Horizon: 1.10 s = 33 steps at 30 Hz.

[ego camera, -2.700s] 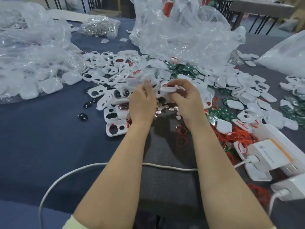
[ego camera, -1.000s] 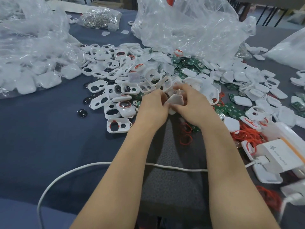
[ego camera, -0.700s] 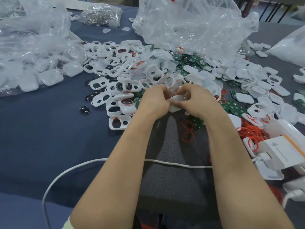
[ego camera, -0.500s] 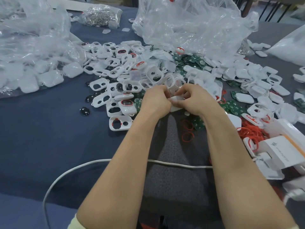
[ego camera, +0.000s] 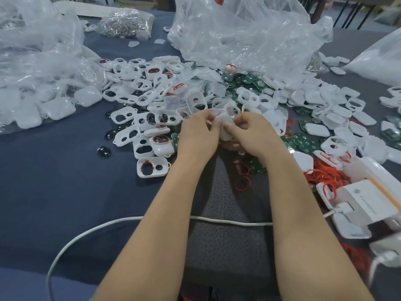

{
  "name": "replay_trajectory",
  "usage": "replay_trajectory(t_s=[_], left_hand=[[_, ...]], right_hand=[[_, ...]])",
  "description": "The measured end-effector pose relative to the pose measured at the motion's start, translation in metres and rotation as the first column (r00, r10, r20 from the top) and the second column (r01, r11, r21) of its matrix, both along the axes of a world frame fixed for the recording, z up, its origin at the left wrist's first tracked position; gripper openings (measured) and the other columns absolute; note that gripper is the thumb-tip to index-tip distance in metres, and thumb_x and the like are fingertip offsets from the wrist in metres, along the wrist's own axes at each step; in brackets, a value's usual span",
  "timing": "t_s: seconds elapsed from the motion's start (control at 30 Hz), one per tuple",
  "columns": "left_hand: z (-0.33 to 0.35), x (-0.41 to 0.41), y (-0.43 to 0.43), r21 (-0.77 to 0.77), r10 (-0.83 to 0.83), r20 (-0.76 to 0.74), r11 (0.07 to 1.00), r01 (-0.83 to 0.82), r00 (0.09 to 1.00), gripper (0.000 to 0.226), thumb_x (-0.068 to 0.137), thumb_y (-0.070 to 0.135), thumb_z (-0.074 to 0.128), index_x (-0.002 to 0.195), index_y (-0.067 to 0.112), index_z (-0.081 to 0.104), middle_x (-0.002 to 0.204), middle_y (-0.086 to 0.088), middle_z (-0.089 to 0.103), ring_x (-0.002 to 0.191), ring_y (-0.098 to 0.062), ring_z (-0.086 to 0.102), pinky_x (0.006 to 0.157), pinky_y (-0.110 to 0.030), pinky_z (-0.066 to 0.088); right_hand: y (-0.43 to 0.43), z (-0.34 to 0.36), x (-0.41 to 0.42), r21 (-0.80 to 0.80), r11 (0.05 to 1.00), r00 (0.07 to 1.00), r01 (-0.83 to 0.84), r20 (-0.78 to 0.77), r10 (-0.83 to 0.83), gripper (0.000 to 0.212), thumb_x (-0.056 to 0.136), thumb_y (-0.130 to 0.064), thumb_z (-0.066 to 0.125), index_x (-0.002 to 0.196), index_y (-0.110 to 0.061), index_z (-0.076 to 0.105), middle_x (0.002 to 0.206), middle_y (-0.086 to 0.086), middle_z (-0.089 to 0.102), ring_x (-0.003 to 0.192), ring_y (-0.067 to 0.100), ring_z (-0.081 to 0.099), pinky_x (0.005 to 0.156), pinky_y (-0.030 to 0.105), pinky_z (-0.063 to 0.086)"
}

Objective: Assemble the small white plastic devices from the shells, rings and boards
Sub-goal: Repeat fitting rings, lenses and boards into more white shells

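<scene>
My left hand (ego camera: 198, 135) and my right hand (ego camera: 253, 133) meet at the middle of the table, both pinching one small white plastic device (ego camera: 225, 127) between thumbs and fingertips. The fingers cover most of it. Behind and left of my hands lies a heap of white shells with cut-outs (ego camera: 147, 109); one shell with a red ring (ego camera: 153, 169) lies nearest to me. Green circuit boards (ego camera: 306, 144) are scattered to the right. Loose red rings (ego camera: 243, 183) lie under my right wrist, and a bigger bunch of red rings (ego camera: 325, 174) lies further right.
Crumpled clear plastic bags stand at the back (ego camera: 243, 33) and at the left (ego camera: 36, 68). A white cable (ego camera: 91, 233) runs across the dark blue table cloth (ego camera: 54, 181) under my forearms. White chargers (ego camera: 368, 205) sit at the right edge. Black lenses (ego camera: 104, 152) lie left of the heap.
Both hands came together on the white device and drew it slightly toward me; over the last half second they hold nearly still, fingers shifting on the piece.
</scene>
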State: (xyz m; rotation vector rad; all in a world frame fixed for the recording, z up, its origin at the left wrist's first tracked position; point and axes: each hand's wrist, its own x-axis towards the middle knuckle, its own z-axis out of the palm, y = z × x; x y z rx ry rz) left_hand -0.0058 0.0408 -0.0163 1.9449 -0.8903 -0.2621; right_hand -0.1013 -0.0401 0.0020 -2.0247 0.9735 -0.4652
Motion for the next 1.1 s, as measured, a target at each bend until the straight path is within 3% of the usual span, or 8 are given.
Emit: replay_trajectory(t_s=[0.13,0.3,0.4,0.5,0.67,0.77,0.87,1.1], left_hand=[[-0.001,0.004,0.009,0.186,-0.169,-0.212,0.960,0.210,0.963,0.023,0.093,0.026,0.061,0.080,0.008,0.067,0.068,-0.008,0.073,0.071,-0.029,0.072,0.075,-0.043,0.060],[-0.001,0.003,0.012,0.223,-0.196,-0.289,0.938,0.265,0.937,0.021,0.095,0.016,0.057,0.077,0.007,0.063,0.065,-0.008,0.073,0.067,-0.022,0.073,0.075,-0.041,0.061],[0.000,0.002,0.011,0.258,-0.186,-0.238,0.934,0.247,0.953,0.019,0.095,0.024,0.058,0.079,0.014,0.055,0.062,-0.003,0.071,0.063,-0.017,0.071,0.068,-0.035,0.059],[0.003,0.006,0.008,0.364,-0.209,-0.061,0.906,0.217,0.976,0.022,0.093,0.031,0.060,0.078,0.020,0.049,0.065,0.002,0.067,0.063,-0.016,0.061,0.066,-0.030,0.050],[0.004,0.007,0.004,0.369,-0.195,-0.113,0.902,0.223,0.974,0.026,0.092,0.027,0.062,0.072,0.020,0.047,0.068,-0.003,0.067,0.066,-0.021,0.059,0.060,-0.028,0.046],[-0.003,0.007,0.002,0.282,-0.133,-0.146,0.944,0.170,0.980,0.024,0.092,0.026,0.061,0.074,0.019,0.048,0.070,-0.006,0.069,0.076,-0.025,0.068,0.080,-0.040,0.056],[-0.006,0.005,-0.003,0.110,-0.037,-0.195,0.992,0.059,0.980,0.012,0.094,0.023,0.055,0.087,0.014,0.053,0.082,-0.014,0.071,0.080,-0.030,0.070,0.083,-0.047,0.056],[0.004,-0.001,-0.010,-0.375,-0.131,-0.624,0.915,-0.148,0.770,0.014,0.101,0.021,0.049,0.091,0.011,0.054,0.070,-0.004,0.071,0.057,-0.012,0.070,0.049,-0.022,0.054]], right_hand=[[-0.005,0.005,-0.011,0.045,0.993,0.985,-0.113,-0.126,0.118,0.016,0.088,-0.028,0.067,0.084,-0.013,0.067,0.080,0.002,0.066,0.075,0.027,0.071,0.072,0.040,0.060],[-0.004,0.010,-0.005,-0.072,0.976,0.928,-0.207,-0.331,0.173,0.022,0.089,-0.022,0.065,0.110,-0.017,0.068,0.099,0.003,0.069,0.095,0.023,0.066,0.089,0.037,0.053],[-0.002,0.012,-0.003,-0.185,0.962,0.913,-0.202,-0.391,0.116,0.025,0.088,-0.028,0.067,0.112,-0.022,0.068,0.096,-0.004,0.060,0.093,0.012,0.055,0.079,0.022,0.039],[-0.002,0.012,0.000,-0.211,0.959,0.915,-0.191,-0.392,0.096,0.021,0.087,-0.026,0.068,0.108,-0.022,0.069,0.096,-0.002,0.062,0.096,0.016,0.057,0.078,0.023,0.039],[-0.004,0.010,0.005,-0.180,0.966,0.913,-0.186,-0.395,0.102,0.018,0.087,-0.022,0.068,0.105,-0.021,0.070,0.096,0.001,0.062,0.091,0.017,0.055,0.077,0.023,0.038],[-0.003,0.004,0.009,-0.207,0.968,0.940,-0.138,-0.336,0.062,0.024,0.087,-0.023,0.067,0.111,-0.021,0.070,0.106,0.002,0.067,0.105,0.020,0.059,0.081,0.022,0.038],[0.000,-0.001,0.013,-0.325,0.945,0.985,-0.023,-0.169,-0.034,0.024,0.088,-0.023,0.064,0.112,-0.022,0.070,0.111,0.002,0.069,0.107,0.019,0.059,0.083,0.022,0.039],[0.002,0.002,0.007,-0.194,0.979,0.972,0.056,0.234,-0.009,0.021,0.082,-0.007,0.058,0.091,-0.022,0.069,0.090,0.002,0.069,0.071,0.008,0.059,0.066,0.022,0.045]])
